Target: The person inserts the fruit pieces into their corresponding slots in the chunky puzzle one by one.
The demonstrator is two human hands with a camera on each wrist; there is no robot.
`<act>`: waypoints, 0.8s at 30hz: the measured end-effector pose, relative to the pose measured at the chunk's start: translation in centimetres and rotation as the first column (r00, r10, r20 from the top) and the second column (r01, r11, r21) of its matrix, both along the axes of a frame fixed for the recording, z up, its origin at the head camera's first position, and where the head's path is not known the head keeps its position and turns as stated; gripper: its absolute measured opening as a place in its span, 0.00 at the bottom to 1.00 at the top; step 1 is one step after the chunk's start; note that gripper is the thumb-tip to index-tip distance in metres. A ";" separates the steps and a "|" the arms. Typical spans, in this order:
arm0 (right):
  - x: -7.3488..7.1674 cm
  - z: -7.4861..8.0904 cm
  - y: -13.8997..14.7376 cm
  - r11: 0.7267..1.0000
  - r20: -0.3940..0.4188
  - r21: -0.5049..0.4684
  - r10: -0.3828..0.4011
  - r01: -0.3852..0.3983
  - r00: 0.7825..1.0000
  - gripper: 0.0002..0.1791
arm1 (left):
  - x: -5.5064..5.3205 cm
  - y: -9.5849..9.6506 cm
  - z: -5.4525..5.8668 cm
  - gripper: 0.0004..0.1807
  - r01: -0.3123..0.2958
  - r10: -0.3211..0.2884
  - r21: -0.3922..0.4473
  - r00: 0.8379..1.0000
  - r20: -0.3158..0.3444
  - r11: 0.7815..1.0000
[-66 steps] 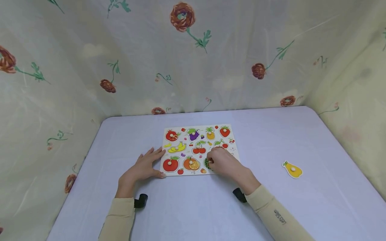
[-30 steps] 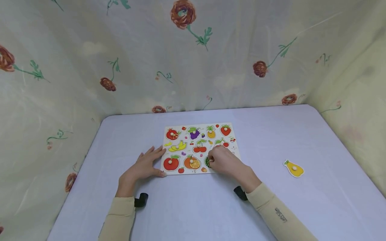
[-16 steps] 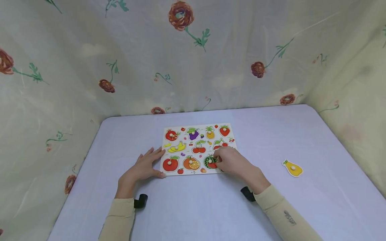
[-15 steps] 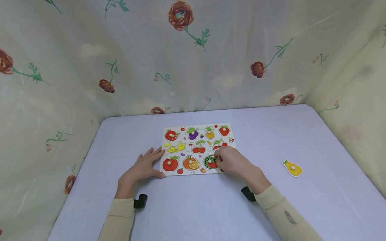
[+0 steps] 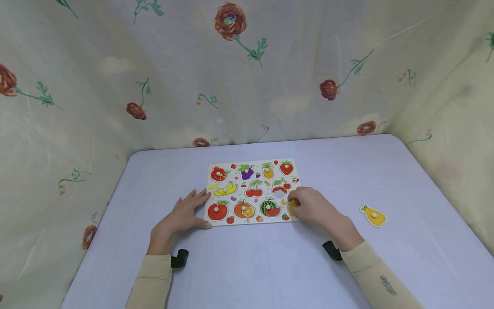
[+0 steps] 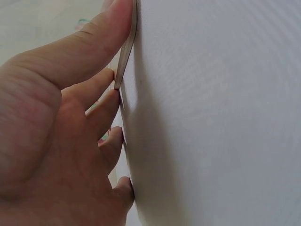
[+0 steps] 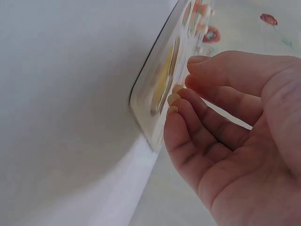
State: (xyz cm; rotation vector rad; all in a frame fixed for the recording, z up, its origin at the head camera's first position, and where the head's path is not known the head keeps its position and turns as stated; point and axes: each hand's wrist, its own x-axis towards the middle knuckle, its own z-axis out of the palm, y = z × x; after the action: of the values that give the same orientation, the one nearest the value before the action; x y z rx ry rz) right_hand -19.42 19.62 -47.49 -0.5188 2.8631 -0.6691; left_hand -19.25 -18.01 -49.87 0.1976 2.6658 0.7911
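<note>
A white wooden knob puzzle board (image 5: 239, 221) with several colourful fruit pieces lies on the table. My left hand (image 5: 183, 214) rests at its left edge, fingers spread on the rim and thumb by the lower corner. In the left wrist view, the left fingers (image 6: 106, 117) touch the board's side. My right hand (image 5: 314, 210) is over the board's lower right corner, fingers loosely curved, with nothing visible in them. It partly hides a yellow shape (image 5: 292, 209) there. Left of it sits the watermelon piece (image 5: 270, 207). A yellow pear piece (image 5: 373, 216) with a knob lies apart, to the right.
The table (image 5: 247, 266) has a pale lilac cover. Floral-patterned curtains (image 5: 173, 86) enclose it at the back and both sides. A black wrist mount (image 5: 180, 259) shows by the left forearm, another (image 5: 332, 250) by the right.
My right hand has moved rightward from the watermelon to the board's lower right corner, uncovering the watermelon piece and a red and pale fruit above it. The left hand and pear piece have stayed put.
</note>
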 end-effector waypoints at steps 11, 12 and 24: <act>0.7 0.3 4.0 0.994 0.054 0.018 -0.113 0.112 0.992 0.11 | 0.0 0.1 -0.1 0.54 -0.007 0.007 -0.004 1.000 0.015 1.000; 0.8 0.3 4.4 0.993 0.060 0.019 -0.121 0.120 0.991 0.11 | 0.0 0.1 -0.1 0.54 -0.006 0.006 -0.005 1.000 0.014 1.000; 1.5 -0.3 7.8 0.986 0.007 0.044 -0.158 0.158 0.987 0.09 | 0.1 0.3 -0.1 0.53 -0.010 0.011 -0.006 1.000 0.011 1.000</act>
State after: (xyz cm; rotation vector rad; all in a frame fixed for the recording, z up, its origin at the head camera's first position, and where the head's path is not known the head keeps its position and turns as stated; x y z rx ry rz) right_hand -17.94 27.39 -47.74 -0.2827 2.9237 -0.6298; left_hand -19.13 -17.73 -49.96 0.1775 2.6610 0.7852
